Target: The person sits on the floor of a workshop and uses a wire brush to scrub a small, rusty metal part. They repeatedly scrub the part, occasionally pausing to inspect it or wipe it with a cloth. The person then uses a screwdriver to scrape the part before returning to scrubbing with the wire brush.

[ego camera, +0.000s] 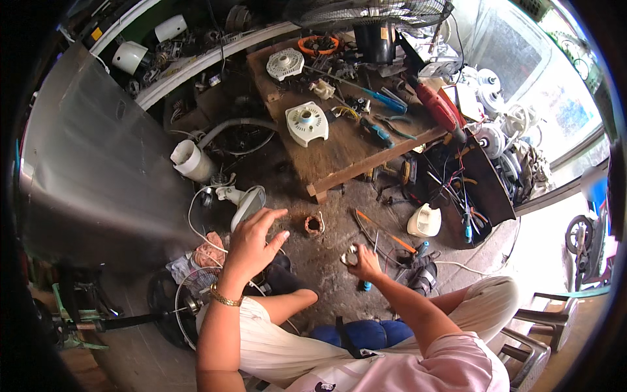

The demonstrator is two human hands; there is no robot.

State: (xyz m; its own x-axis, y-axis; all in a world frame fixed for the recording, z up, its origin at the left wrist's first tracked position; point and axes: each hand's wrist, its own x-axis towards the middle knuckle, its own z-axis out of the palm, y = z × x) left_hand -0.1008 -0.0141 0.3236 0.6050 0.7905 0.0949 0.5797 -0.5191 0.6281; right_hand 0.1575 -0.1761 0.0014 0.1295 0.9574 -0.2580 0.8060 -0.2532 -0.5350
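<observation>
My left hand (pixel 254 242) is raised with its fingers apart and nothing in it. Near its fingertips, on the concrete floor, lies a motor stator ring with copper windings (pixel 313 225) and a white end. Lower down, my right hand (pixel 366 264) grips a small whitish ring-shaped part (pixel 349 256) between thumb and fingers. The fingers partly cover that part, so I cannot tell exactly what it is. A screwdriver with a blue handle (pixel 367 286) passes under my right hand on the floor. Close by, an orange hacksaw (pixel 387 232) rests on the concrete.
A wooden workbench (pixel 333 164) carries white fan motor housings (pixel 307 123), a red power drill (pixel 436 105) and pliers (pixel 396 126). A cream plastic cover (pixel 424 220) stands beside a dark tool box (pixel 490 196). Left are a metal panel (pixel 108 166) and a white fan part (pixel 249 206).
</observation>
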